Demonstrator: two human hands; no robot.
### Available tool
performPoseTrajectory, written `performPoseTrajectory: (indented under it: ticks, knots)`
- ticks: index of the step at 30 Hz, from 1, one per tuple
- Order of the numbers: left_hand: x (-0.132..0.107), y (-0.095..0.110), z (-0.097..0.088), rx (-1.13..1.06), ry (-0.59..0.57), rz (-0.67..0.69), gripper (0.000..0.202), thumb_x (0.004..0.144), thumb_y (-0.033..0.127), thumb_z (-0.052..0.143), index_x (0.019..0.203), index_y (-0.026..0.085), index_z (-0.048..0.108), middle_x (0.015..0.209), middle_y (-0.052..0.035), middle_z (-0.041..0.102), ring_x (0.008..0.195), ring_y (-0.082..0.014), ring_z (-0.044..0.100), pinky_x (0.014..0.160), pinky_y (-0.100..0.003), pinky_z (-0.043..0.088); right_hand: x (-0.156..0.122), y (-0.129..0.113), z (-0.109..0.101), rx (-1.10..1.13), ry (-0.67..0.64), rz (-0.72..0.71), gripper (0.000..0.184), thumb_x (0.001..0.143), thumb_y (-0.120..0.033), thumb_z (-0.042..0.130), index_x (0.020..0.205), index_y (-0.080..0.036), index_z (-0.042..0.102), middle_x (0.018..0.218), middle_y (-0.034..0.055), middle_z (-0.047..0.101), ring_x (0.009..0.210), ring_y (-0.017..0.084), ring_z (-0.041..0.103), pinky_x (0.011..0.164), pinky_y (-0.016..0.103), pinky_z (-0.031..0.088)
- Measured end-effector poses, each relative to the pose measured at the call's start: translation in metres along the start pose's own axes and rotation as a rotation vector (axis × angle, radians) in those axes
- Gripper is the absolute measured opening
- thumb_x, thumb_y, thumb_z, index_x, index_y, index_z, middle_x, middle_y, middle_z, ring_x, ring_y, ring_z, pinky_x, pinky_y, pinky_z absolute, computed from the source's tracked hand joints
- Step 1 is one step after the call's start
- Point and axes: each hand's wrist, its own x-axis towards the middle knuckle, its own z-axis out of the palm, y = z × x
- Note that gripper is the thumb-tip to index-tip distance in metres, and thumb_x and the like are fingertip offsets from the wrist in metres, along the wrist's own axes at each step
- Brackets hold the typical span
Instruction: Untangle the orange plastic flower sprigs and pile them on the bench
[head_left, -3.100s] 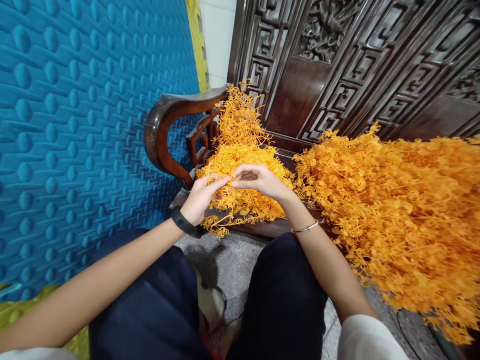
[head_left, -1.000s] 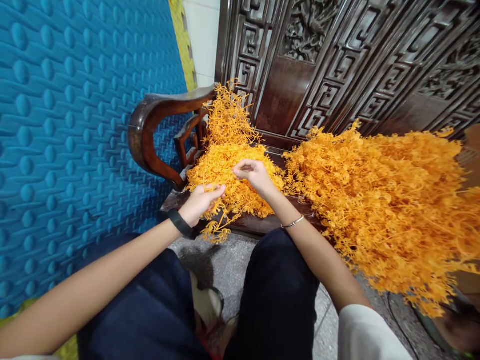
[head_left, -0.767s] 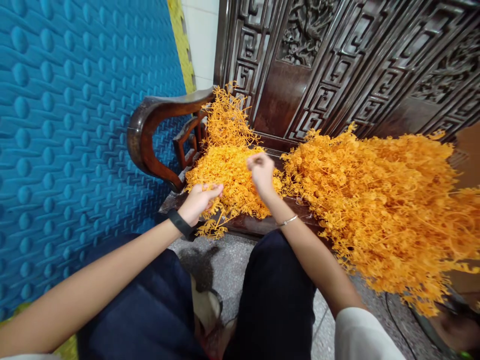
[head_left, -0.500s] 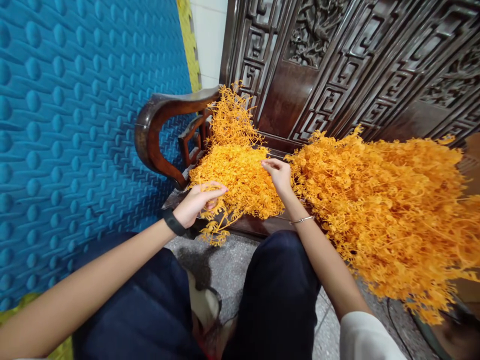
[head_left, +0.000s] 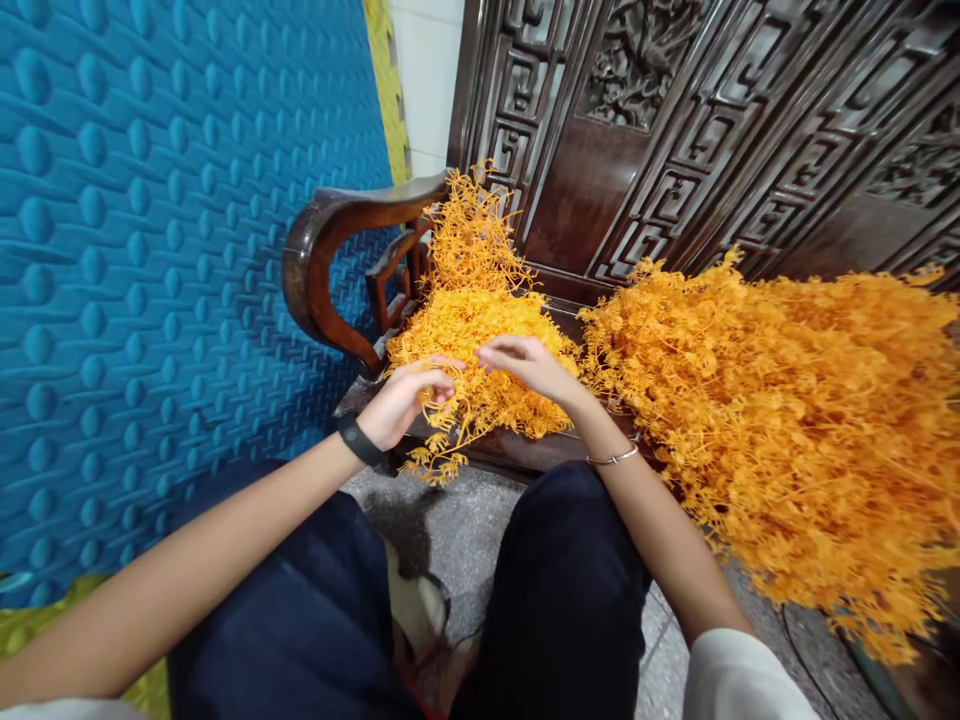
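Observation:
My left hand is curled round an orange plastic sprig, whose branching end hangs below the fingers over the seat edge. My right hand reaches in from the right, its fingertips drawn together close to the left fingertips. Whether a thin strand sits in that pinch is too small to tell. Beneath both hands lies a heap of orange plastic sprigs on a dark wooden bench seat.
A much larger pile of orange sprigs fills the right side. The bench's curved armrest stands at the left, its carved back behind. A blue textured mat covers the left. Grey speckled floor shows between my knees.
My right hand has moved left and slightly down, from the heap's right side to beside my left hand. The left hand stays closed round the sprig. The view has shifted slightly.

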Motion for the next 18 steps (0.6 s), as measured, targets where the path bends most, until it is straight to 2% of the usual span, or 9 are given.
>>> performPoseTrajectory:
  ticks: [2,3,6,11,14,18]
  knots:
    - [0.0,0.0,0.001,0.0,-0.001,0.015,0.015,0.058,0.011,0.059,0.071,0.014,0.066,0.065,0.0004,0.056,0.058,-0.0094,0.045,0.054,-0.023,0.037,-0.002,-0.009,0.013,0.053,-0.211,0.031,0.024,0.076,-0.041,0.063,0.081,-0.018,0.064,0.082,0.0023,0.065,0.076,0.014,0.059,0.075,0.03,0.046]
    - [0.0,0.0,0.001,0.003,0.001,0.019,0.017,0.057,0.01,0.059,0.072,0.014,0.066,0.066,0.0005,0.056,0.058,-0.0094,0.045,0.053,-0.023,0.036,-0.002,-0.011,0.019,0.065,-0.241,0.041,0.022,0.075,-0.04,0.065,0.081,-0.018,0.064,0.08,0.0013,0.064,0.074,0.012,0.058,0.073,0.029,0.046]
    - [-0.001,0.002,0.0,0.002,0.019,-0.001,0.021,0.06,0.014,0.062,0.081,0.015,0.066,0.066,0.0013,0.055,0.059,-0.01,0.047,0.051,-0.022,0.037,0.002,-0.012,0.026,0.114,-0.146,0.053,0.021,0.068,-0.034,0.072,0.075,-0.018,0.06,0.074,-0.0008,0.062,0.069,0.011,0.056,0.07,0.027,0.046]
    - [-0.001,0.006,-0.001,-0.005,0.084,-0.018,0.032,0.064,0.024,0.071,0.095,0.017,0.064,0.065,0.0028,0.053,0.059,-0.0099,0.048,0.049,-0.022,0.04,0.006,-0.011,0.021,0.273,0.056,0.032,0.025,0.063,-0.031,0.074,0.071,-0.018,0.054,0.077,0.0001,0.063,0.075,0.012,0.059,0.077,0.031,0.048]
    - [-0.001,0.004,-0.003,0.029,0.089,-0.01,0.031,0.064,0.026,0.073,0.093,0.017,0.064,0.07,0.002,0.056,0.059,-0.0092,0.05,0.048,-0.02,0.04,0.004,-0.015,0.019,0.311,0.048,0.04,0.023,0.065,-0.029,0.072,0.079,-0.019,0.056,0.082,0.0017,0.065,0.077,0.013,0.06,0.078,0.032,0.048]
    - [0.0,-0.001,-0.003,0.086,0.034,0.018,0.036,0.063,0.023,0.074,0.097,0.019,0.063,0.085,-0.0007,0.063,0.07,-0.0113,0.057,0.055,-0.021,0.044,0.001,-0.02,0.024,0.229,-0.016,0.01,0.029,0.065,-0.029,0.073,0.088,-0.019,0.058,0.083,0.001,0.063,0.079,0.013,0.058,0.079,0.031,0.046]
